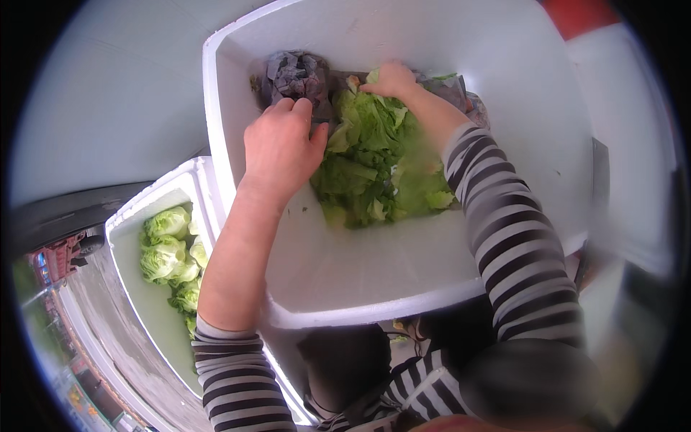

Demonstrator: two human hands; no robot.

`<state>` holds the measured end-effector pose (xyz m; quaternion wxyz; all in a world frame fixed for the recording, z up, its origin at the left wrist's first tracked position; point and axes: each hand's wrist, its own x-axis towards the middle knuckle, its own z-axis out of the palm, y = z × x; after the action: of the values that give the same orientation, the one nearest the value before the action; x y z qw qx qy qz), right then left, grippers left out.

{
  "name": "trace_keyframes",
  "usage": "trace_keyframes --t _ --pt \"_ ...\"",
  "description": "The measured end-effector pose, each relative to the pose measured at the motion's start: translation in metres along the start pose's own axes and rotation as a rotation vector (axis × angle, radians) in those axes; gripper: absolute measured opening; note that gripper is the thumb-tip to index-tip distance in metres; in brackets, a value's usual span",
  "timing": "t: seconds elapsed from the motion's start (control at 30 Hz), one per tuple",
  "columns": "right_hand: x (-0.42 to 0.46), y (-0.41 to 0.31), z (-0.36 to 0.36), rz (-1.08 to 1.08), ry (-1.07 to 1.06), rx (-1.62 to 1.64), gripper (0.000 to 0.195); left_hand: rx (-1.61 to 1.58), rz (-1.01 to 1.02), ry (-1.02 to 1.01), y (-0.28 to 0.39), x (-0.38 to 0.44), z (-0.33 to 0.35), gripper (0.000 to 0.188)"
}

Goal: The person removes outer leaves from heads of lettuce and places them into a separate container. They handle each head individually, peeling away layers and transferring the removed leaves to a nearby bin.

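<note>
A deep white foam box stands open before me, with loose green lettuce leaves over its bottom. My left hand is inside near the left wall, fingers curled at the lower edge of a dark crumpled paper wrapping; whether it grips the paper cannot be told. Farther right, my right hand reaches to the far end of the leaves, thumb and fingers around a pale leaf end. More grey paper lies just right of that hand, against the far side.
At the lower left is a second white foam box holding several lettuce heads. A pale panel rises beyond the boxes on the left. A red patch shows at the top right. Paved ground and a red vehicle appear far left.
</note>
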<state>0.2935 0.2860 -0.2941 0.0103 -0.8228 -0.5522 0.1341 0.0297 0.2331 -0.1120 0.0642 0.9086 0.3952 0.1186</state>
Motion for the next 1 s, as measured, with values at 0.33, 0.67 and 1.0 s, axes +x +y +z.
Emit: trace_keyframes --t 0.33,0.67,1.0 --pt "-0.076 0.012 -0.007 -0.161 -0.517 -0.259 0.090 -0.003 -0.048 0.011 -0.010 0.003 0.002 0.022" --pt "-0.135 0.044 -0.130 0.010 -0.427 0.333 0.090 0.098 -0.107 -0.008 -0.015 0.001 -0.002 0.024" --pt "-0.275 0.064 -0.244 0.131 -0.185 0.882 0.093 -0.456 0.144 0.048 0.074 -0.025 -0.042 0.090"
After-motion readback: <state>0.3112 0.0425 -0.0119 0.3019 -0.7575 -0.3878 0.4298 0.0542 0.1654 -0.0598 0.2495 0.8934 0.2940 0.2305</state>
